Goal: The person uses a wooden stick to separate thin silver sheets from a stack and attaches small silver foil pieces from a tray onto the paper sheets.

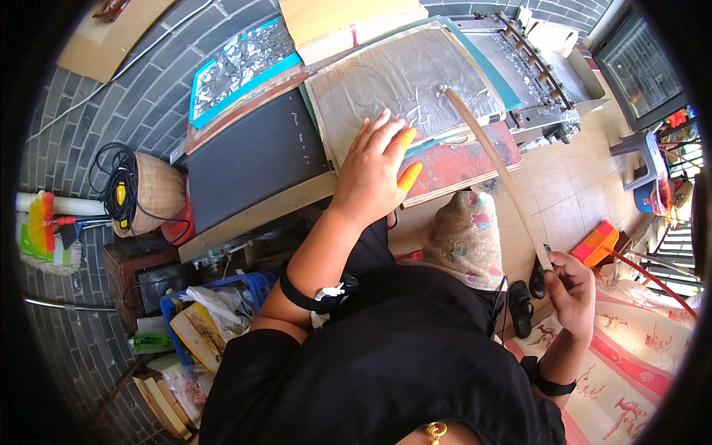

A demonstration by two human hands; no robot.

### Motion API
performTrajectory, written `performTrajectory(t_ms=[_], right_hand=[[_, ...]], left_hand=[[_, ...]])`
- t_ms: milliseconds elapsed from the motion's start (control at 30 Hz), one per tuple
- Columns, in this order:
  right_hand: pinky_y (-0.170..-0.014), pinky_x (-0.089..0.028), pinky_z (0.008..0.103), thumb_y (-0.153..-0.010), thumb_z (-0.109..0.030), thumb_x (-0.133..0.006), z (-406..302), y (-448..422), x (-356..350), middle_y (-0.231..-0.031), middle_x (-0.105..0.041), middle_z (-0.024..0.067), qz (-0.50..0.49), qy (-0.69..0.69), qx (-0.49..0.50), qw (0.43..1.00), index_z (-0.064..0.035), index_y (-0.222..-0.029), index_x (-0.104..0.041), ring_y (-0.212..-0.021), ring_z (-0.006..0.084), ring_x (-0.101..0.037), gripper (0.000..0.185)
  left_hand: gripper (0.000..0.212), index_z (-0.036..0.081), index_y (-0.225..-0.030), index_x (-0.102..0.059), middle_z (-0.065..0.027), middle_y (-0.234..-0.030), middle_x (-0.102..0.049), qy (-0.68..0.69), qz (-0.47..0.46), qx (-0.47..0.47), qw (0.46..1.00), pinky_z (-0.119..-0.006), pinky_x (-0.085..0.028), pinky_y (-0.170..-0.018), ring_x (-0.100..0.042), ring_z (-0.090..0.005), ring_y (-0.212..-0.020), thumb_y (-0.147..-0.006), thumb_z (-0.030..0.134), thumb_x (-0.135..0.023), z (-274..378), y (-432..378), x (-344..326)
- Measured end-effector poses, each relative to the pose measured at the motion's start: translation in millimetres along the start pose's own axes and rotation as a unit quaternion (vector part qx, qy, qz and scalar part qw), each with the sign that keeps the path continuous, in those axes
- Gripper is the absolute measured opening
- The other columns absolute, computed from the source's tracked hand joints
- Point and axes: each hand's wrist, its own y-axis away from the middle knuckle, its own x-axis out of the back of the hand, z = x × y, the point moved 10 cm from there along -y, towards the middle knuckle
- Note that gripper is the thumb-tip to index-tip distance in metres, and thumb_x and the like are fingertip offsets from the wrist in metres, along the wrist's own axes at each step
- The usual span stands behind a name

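My left hand (368, 181) rests with spread fingers on the near edge of a wrinkled grey sheet (384, 72). Orange finger cots (410, 177) cover its thumb and index finger. Under the sheet lies a stack with pale edges, on a teal mat (503, 92) over a reddish board (473, 161). Off to the right, my right hand (570, 289) pinches the near end of a long, slightly bowed wooden stick (495, 150). The stick's far end, with a small shiny tip (441, 89), reaches over the sheet; whether it touches is hard to tell.
A blue-rimmed tray (245, 92) of silvery foil scraps sits at the back left, beside yellow-topped stacked paper (356, 25). Left of the sheet is a black board (256, 161). A metal frame device (534, 67) stands at the back right. An orange broom (598, 245) lies beyond my right hand.
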Motion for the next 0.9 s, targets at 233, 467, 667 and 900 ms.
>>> performTrajectory(t_ms=[233, 467, 667, 900], right_hand=[[-0.048, -0.034, 0.0204, -0.081, 0.009, -0.054, 4.5, 1.6, 6.3, -0.058, -0.048, -0.0014, -0.009, -0.013, 0.001, 1.0, 0.0063, -0.102, -0.057, -0.051, 0.0045, -0.044, 0.022], [-0.048, -0.036, 0.0221, -0.08, 0.009, -0.054, -7.0, -9.6, -20.6, -0.057, -0.05, 0.0014, -0.078, 0.008, 0.001, 0.997, 0.0062, -0.1, -0.058, -0.05, 0.0068, -0.047, 0.021], [-0.047, -0.035, 0.0224, -0.08, 0.008, -0.056, -12.8, -18.6, -31.6, -0.056, -0.049, 0.0009, -0.076, -0.003, -0.024, 0.997, 0.0062, -0.101, -0.059, -0.05, 0.0065, -0.046, 0.022], [-0.047, -0.031, 0.0231, -0.08, 0.008, -0.058, -29.2, -29.6, -0.1, -0.056, -0.043, 0.0009, 0.036, 0.119, 0.031, 0.992, 0.007, -0.101, -0.06, -0.051, 0.0055, -0.038, 0.021]], left_hand=[[0.044, 0.001, -0.116, -0.056, -0.0166, -0.12, -0.054, 0.01, 0.002, 0.013, 1.0, -0.046, -0.033, -0.105, -0.046, -0.0365, -0.12, -0.079, 0.021, -0.069, -2.1, -0.7, -2.7], [0.049, 0.004, -0.121, -0.053, -0.0143, -0.111, -0.062, 0.047, 0.047, 0.015, 0.998, -0.046, -0.036, -0.103, -0.056, -0.0334, -0.108, -0.078, 0.019, -0.07, -5.1, 2.7, 12.8], [0.057, 0.003, -0.128, -0.044, -0.0155, -0.108, -0.061, 0.06, 0.085, 0.056, 0.993, -0.048, -0.038, -0.1, -0.057, -0.0349, -0.101, -0.078, 0.013, -0.07, -28.8, 2.0, 25.5], [0.053, 0.001, -0.125, -0.047, -0.0192, -0.112, -0.059, 0.072, 0.072, 0.09, 0.991, -0.045, -0.039, -0.1, -0.055, -0.0369, -0.104, -0.078, 0.013, -0.069, -38.9, -12.0, 27.6]])
